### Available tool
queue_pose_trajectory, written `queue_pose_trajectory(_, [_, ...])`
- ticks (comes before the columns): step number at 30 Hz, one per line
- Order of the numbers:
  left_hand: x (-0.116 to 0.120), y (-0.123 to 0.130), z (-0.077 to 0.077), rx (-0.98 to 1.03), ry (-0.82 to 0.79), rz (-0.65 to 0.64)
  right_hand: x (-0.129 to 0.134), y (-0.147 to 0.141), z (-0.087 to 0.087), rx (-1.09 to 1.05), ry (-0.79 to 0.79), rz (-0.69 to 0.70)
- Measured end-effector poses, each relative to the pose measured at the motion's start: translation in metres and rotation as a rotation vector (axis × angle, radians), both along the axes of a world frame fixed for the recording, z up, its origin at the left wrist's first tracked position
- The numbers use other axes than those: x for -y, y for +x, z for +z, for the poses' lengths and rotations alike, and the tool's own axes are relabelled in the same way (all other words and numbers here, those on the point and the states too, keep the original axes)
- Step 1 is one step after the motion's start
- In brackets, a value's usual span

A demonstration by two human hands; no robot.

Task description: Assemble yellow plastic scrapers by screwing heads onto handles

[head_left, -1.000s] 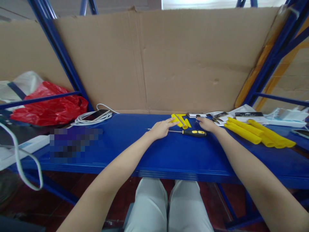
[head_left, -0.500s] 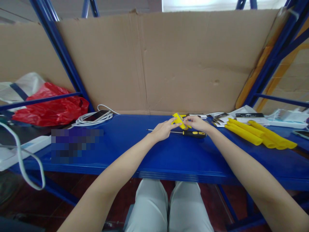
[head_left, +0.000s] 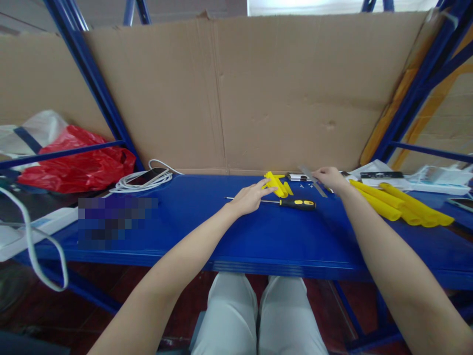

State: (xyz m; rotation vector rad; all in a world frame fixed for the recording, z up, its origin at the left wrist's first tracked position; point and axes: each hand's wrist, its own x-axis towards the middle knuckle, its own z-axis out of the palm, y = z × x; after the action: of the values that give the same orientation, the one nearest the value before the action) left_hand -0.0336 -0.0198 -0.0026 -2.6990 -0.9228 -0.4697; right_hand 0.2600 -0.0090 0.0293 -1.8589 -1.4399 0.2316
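Note:
My left hand [head_left: 251,198] holds a yellow plastic piece [head_left: 278,185] on the blue tabletop, thumb and fingers at its left end. A smaller yellow sliver [head_left: 287,188] lies just right of that piece. To the right, my right hand [head_left: 330,178] is closed on a thin, grey metal strip [head_left: 318,189], which slants across the table and is slightly blurred. Between the hands are several tiny shiny bits [head_left: 302,186], perhaps screws. A black-and-yellow screwdriver [head_left: 297,204] lies in front of the yellow piece, its shaft passing by my left fingers.
Yellow tubes [head_left: 417,207] lie at the right, near white packets and a power strip [head_left: 439,189]. On the left are a coiled white cable [head_left: 121,186], a phone [head_left: 150,176], and a red plastic bag [head_left: 81,160]. Cardboard [head_left: 277,93] walls the back between blue posts.
My right hand has moved right, away from the yellow piece, and now carries the metal strip. The tiny bits have come into view. My left hand has stayed on the yellow piece.

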Motion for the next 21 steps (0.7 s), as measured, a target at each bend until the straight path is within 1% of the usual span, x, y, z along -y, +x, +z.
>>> queue_pose_trajectory(2, [0.000, 0.000, 0.000, 0.000, -0.005, -0.005, -0.001, 0.019, -0.003, 0.098, -0.105, -0.134])
queue_pose_trajectory(4, [-0.001, 0.000, 0.000, 0.000, -0.007, -0.014, -0.003, 0.033, -0.009, 0.167, -0.170, -0.201])
queue_pose_trajectory(7, [-0.002, -0.001, -0.001, 0.003, -0.004, -0.028, -0.006, 0.043, -0.020, 0.190, -0.242, -0.217])
queue_pose_trajectory(12, [-0.001, -0.001, -0.001, 0.004, -0.025, -0.020, -0.010, 0.043, -0.034, 0.133, -0.226, -0.234])
queue_pose_trajectory(15, [-0.002, -0.001, -0.001, 0.006, -0.029, -0.017, -0.012, 0.044, -0.038, 0.121, -0.268, -0.244])
queue_pose_trajectory(21, [-0.004, -0.002, -0.002, 0.008, -0.011, -0.040, -0.014, 0.048, -0.041, 0.172, -0.288, -0.262])
